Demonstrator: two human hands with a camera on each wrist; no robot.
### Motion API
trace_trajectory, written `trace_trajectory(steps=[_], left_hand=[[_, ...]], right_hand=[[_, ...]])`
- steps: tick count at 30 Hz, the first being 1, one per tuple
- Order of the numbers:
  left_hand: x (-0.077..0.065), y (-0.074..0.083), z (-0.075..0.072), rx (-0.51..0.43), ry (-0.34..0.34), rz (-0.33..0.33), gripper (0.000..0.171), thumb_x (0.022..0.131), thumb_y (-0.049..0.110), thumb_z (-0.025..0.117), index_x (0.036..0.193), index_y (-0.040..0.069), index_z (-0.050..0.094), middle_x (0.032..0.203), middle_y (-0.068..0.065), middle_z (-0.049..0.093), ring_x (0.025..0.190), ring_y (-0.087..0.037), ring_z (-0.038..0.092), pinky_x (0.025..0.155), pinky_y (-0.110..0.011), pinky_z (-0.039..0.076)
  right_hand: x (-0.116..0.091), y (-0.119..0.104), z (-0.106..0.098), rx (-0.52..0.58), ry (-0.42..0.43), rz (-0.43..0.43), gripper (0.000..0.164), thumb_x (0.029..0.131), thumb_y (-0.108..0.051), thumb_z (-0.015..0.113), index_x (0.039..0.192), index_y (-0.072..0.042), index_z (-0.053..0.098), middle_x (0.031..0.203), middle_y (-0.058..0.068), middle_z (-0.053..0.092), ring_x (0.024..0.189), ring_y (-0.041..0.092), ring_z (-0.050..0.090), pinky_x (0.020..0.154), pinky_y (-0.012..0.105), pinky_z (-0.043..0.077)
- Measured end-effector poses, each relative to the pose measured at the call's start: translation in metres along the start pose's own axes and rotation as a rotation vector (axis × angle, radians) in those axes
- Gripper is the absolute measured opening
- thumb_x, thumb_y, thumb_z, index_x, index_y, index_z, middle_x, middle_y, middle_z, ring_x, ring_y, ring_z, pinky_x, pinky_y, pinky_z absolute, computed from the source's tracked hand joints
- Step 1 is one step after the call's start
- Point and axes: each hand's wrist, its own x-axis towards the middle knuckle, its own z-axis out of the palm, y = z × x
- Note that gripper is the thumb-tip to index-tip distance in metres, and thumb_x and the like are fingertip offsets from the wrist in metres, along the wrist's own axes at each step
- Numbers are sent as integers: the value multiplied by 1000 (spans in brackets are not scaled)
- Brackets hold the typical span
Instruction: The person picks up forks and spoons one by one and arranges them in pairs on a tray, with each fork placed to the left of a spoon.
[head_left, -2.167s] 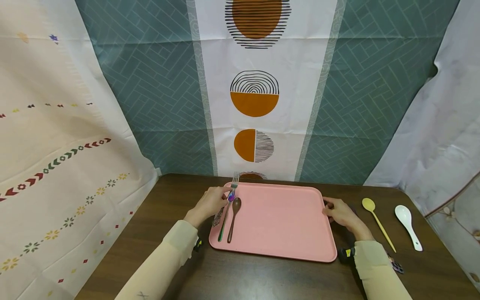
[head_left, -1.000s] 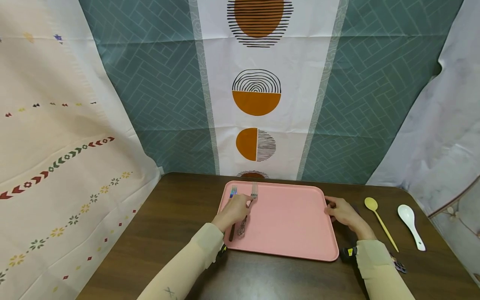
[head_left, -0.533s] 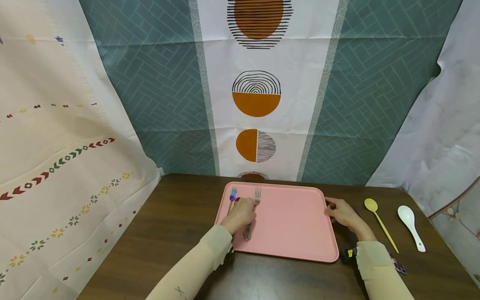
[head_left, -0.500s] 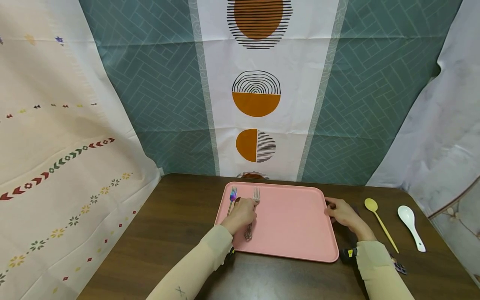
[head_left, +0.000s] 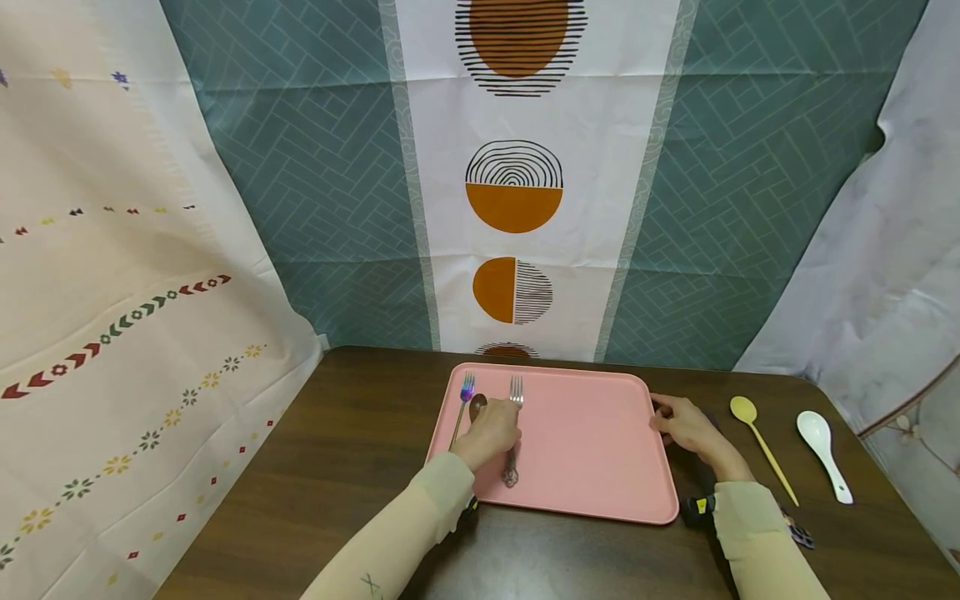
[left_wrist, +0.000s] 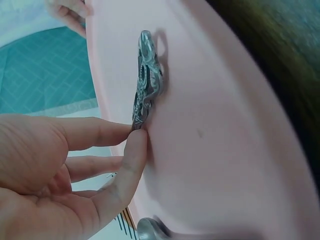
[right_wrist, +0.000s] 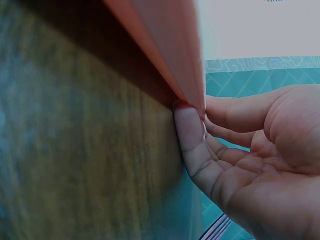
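My left hand [head_left: 491,432] pinches a silver fork [head_left: 517,390] with an ornate handle [left_wrist: 148,75] between thumb and fingers, over the left part of the pink tray [head_left: 577,442]. Left of it on the tray lie a rainbow-coloured fork [head_left: 467,390] and a brown spoon [head_left: 477,405], the spoon's handle hidden by the hand. At the tray's right side, my right hand [head_left: 684,427] holds the rim [right_wrist: 192,75], thumb and fingertips right at the edge.
On the brown table [head_left: 360,433], right of my right hand, lie a yellow spoon [head_left: 744,410] and a white spoon [head_left: 816,433]. Tines of another fork [head_left: 801,533] show beside the right forearm. Patterned cloths [head_left: 510,292] hang behind and beside the table.
My left hand has carried the silver fork rightward from the tray's left edge, past the rainbow fork and brown spoon. The right hand stays at the tray's rim.
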Motion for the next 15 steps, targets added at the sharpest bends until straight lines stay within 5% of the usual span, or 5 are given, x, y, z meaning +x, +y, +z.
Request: trace_trajectory(steps=[15], left_hand=[[0,-2,3,-31,5,3,26,88,-3,71,73,10,54,64,0,48,62,-15,48,55,-28,41]], right_hand=[[0,0,0,-3,-5,2,61,98,3,56,151,20,31,100,19,59,82,24,64,69,36,61]])
